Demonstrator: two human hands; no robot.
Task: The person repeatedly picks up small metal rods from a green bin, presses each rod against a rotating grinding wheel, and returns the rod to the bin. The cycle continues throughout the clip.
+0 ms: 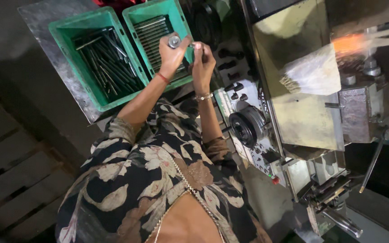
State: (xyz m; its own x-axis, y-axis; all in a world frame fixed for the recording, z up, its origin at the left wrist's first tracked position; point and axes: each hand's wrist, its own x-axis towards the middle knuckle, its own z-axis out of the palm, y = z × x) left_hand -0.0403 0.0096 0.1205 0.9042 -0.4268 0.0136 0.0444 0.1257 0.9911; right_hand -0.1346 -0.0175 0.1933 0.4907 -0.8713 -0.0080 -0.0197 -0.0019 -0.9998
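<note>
A dim workshop floor with wooden slats (10, 180) lies far left of the grey lathe-like machine (302, 112). Two green crates sit left of that machine: the left crate (70, 58) holds many dark metal rods, too tangled to count, the right crate (176, 13) a ridged stack. Over the right crate, the left hand (172, 56) grips one round metal piece (174, 42), and the right hand (202, 63) is closed on a thin rod (197, 45). One black handwheel (244, 128) fronts the machine.
</note>
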